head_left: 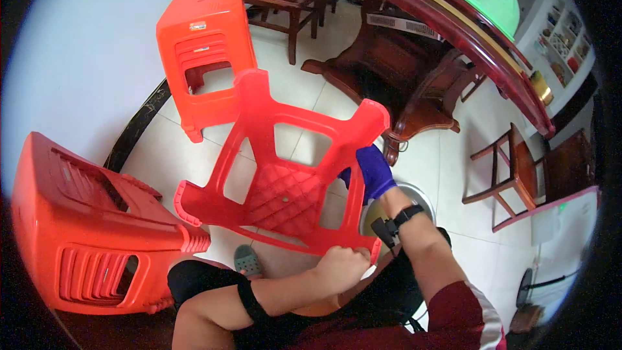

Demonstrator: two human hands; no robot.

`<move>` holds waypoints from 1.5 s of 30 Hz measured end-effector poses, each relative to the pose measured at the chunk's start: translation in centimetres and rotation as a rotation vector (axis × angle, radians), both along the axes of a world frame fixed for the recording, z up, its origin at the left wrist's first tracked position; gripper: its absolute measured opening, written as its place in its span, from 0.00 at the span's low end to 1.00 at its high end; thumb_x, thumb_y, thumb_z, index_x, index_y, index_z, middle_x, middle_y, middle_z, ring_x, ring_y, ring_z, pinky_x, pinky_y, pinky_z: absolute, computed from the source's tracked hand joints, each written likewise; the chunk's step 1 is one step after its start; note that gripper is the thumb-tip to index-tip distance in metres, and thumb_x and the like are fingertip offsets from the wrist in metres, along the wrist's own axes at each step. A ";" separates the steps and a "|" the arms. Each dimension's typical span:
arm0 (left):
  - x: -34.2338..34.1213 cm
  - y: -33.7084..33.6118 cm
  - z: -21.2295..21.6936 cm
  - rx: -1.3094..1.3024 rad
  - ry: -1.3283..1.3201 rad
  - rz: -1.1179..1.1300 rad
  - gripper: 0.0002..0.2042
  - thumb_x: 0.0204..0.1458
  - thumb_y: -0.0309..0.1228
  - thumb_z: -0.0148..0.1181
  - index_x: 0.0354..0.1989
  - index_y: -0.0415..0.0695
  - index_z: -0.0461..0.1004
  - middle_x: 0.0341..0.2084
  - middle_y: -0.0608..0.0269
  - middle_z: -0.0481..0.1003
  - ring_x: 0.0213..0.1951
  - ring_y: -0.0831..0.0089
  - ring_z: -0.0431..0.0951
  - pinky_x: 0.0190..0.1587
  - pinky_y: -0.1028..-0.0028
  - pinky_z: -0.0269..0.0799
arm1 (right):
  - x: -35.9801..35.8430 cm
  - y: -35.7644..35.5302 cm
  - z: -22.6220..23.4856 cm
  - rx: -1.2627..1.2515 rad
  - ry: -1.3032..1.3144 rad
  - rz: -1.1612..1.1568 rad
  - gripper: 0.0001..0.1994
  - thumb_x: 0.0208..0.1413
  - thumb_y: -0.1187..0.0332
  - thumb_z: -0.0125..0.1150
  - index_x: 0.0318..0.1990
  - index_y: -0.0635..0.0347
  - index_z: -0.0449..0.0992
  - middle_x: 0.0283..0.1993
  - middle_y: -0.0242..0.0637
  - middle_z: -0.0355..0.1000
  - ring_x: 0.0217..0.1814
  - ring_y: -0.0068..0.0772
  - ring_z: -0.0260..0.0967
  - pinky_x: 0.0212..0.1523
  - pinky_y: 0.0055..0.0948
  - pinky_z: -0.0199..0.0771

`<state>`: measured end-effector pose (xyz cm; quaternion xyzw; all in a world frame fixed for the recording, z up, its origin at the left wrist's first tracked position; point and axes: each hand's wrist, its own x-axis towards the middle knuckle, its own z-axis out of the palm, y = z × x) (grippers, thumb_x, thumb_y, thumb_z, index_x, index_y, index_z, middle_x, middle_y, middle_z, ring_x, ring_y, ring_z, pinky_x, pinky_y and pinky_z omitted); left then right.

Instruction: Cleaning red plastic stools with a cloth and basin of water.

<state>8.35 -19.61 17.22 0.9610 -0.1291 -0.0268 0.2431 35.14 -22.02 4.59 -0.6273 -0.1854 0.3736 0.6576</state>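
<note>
Holding: a red plastic stool is tipped so its underside faces the camera, four legs splayed outward and the quilted underside of the seat in the middle, in the centre of the view above the person's lap.
Left hand: bare, its grip clenched on the near edge of the stool, close to the near right leg; a black band sits on that forearm.
Right hand: in a blue glove, its grip grasping the right side of the stool, fingers curled round the frame between two legs (a black strap with a small device is on the wrist).
Upright stool: orange-red, standing on the pale tiled floor far left, just beyond the held stool.
Label: a small pale rectangular sticker lies on the top of the upright stool, near its front edge; print too small to tell.
Near-left stool: a third one, lying on its side against the white wall, slotted sides showing.
Slipper: grey-green, on the floor below the held stool.
Metal basin: round, on the floor to the right, partly hidden behind the right forearm.
Table: dark wood with a curved edge, far right, with wooden chairs around it.
</note>
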 end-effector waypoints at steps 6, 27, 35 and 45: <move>0.7 0.1 0.2 -0.024 -0.039 -0.111 0.08 0.44 0.29 0.52 0.26 0.35 0.70 0.17 0.52 0.75 0.21 0.61 0.79 0.20 0.63 0.74 | -1.0 -2.3 -1.9 -0.187 -0.675 0.413 0.17 0.52 0.54 0.55 0.40 0.57 0.74 0.31 0.42 0.73 0.28 0.46 0.71 0.27 0.42 0.73; -3.1 -0.5 0.5 0.030 -0.022 -0.079 0.07 0.41 0.27 0.54 0.26 0.37 0.72 0.22 0.52 0.77 0.25 0.63 0.80 0.27 0.65 0.75 | -5.6 -5.6 0.6 -0.303 -0.865 0.287 0.13 0.46 0.56 0.57 0.33 0.55 0.73 0.27 0.40 0.71 0.24 0.45 0.69 0.24 0.41 0.70; -2.1 0.3 0.2 -0.017 -0.062 -0.076 0.06 0.42 0.28 0.53 0.23 0.38 0.73 0.20 0.54 0.76 0.22 0.63 0.79 0.23 0.64 0.74 | -1.7 -3.3 -0.7 -0.284 -0.803 0.264 0.12 0.43 0.57 0.58 0.31 0.54 0.73 0.26 0.39 0.71 0.23 0.44 0.69 0.22 0.41 0.69; -0.8 0.3 0.2 -0.014 0.003 -0.101 0.09 0.45 0.30 0.51 0.29 0.37 0.72 0.22 0.52 0.77 0.24 0.62 0.80 0.23 0.62 0.74 | -5.4 -5.1 0.0 -0.314 -0.969 0.330 0.10 0.41 0.58 0.59 0.28 0.52 0.73 0.25 0.38 0.70 0.22 0.43 0.68 0.20 0.40 0.68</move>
